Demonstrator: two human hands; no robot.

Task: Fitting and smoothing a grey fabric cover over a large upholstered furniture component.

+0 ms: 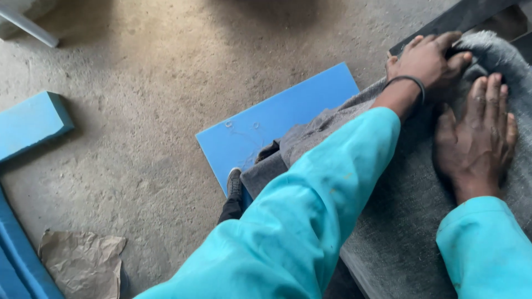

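Left hand (429, 58) grips the far edge of the grey fabric (399, 221), fingers curled on it; right hand (476, 130) lies flat, fingers together, just nearer the worker.

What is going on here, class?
A person in turquoise sleeves works grey fabric over a dark frame. The left hand grips the fabric's far edge; the right hand lies flat on it. A blue board lies on the concrete floor beside the person's shoe, and crumpled brown paper lies nearby.
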